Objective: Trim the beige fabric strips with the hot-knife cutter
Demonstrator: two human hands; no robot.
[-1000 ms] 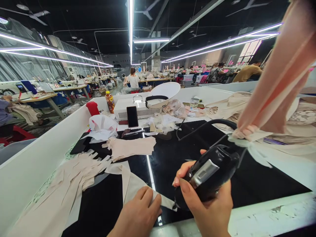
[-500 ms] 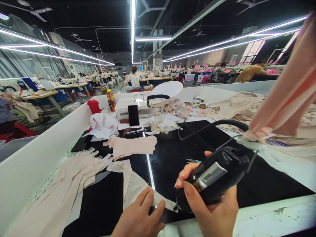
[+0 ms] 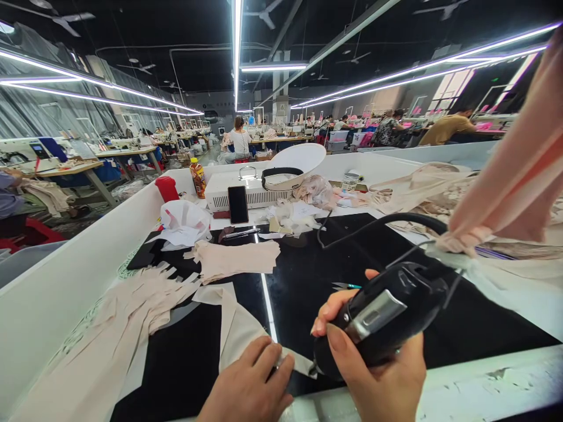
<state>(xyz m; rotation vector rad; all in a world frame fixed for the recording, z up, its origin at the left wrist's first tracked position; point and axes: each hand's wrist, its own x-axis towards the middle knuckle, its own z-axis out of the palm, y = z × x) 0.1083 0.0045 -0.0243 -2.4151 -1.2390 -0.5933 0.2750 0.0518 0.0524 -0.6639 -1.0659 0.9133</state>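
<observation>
My right hand [image 3: 373, 375] is wrapped round a black corded hand tool [image 3: 382, 313] with a silver plate, its nose low over the glossy black table top [image 3: 308, 281]. My left hand [image 3: 248, 387] presses its fingers down on the near end of a beige fabric strip [image 3: 240, 331] right beside the tool's nose. The tool's black cord [image 3: 378, 221] loops away towards the back. A pink striped cloth band [image 3: 510, 181] hangs in from the upper right.
Beige cut pieces lie in piles [image 3: 109, 334] at the left and in a stack [image 3: 235, 259] further back. Behind stand a phone [image 3: 238, 204], a white box [image 3: 250, 190], a white bowl [image 3: 301, 159], a red cup [image 3: 167, 189] and a bottle [image 3: 198, 177]. White walls [image 3: 65, 275] ring the table.
My right hand and the tool have shifted slightly to the right. My left hand has slid a little nearer along the strip. The view has turned slightly.
</observation>
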